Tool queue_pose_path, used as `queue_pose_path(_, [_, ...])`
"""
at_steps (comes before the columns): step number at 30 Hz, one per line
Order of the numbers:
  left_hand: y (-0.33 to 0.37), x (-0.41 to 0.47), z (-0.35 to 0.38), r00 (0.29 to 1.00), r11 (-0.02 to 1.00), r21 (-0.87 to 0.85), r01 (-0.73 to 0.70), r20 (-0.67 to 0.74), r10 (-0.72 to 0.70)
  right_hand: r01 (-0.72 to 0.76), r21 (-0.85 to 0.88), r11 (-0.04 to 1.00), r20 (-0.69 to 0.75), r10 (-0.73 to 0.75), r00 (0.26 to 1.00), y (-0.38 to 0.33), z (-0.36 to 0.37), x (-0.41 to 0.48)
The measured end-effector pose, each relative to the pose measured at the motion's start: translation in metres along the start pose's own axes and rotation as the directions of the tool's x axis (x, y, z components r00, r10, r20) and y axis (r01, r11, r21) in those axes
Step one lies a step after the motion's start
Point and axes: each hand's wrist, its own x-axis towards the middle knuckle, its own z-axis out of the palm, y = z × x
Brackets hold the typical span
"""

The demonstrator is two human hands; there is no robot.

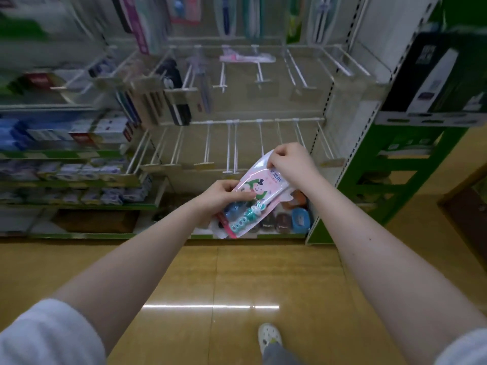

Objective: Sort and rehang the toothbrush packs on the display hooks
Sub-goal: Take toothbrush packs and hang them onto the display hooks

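Note:
I hold a small stack of children's toothbrush packs (254, 192) in front of the display, pink and white with a cartoon figure on top. My left hand (220, 194) grips the stack's lower left side. My right hand (288, 156) pinches the top edge of the front pack. Just behind them runs the lower row of bare white display hooks (232, 151). On the upper row of hooks (259, 72), one pink pack (246, 57) hangs at the back, and dark packs (175, 88) hang further left.
Boxed toothpaste fills the shelves (68, 154) on the left. Small coloured items (295, 214) lie on the bottom shelf under the hooks. A green rack (395, 167) with a black box stands at the right. The floor is yellow-brown tile, with my shoe (268, 335) on it.

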Motion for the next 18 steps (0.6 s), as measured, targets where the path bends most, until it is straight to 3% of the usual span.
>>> queue_pose_path(3, [0.022, -0.017, -0.024, 0.979, 0.986, -0.044, -0.161, -0.130, 0.155, 0.144, 0.143, 0.979, -0.172, -0.118, 0.978, -0.036, -0.006, 0.004])
queue_pose_path(7, [0.059, -0.026, -0.047, 0.908, 0.940, -0.062, -0.334, -0.289, 0.304, 0.351, 0.322, 0.879, -0.431, -0.194, 0.881, -0.069, -0.016, 0.007])
queue_pose_path(11, [0.089, -0.020, -0.057, 0.835, 0.896, -0.040, -0.443, -0.381, 0.396, 0.407, 0.501, 0.764, -0.399, -0.213, 0.892, -0.089, -0.008, 0.010])
queue_pose_path(18, [0.139, 0.018, -0.077, 0.736, 0.817, -0.078, -0.572, -0.489, 0.468, 0.376, 0.602, 0.704, -0.316, -0.222, 0.923, -0.119, 0.011, 0.057])
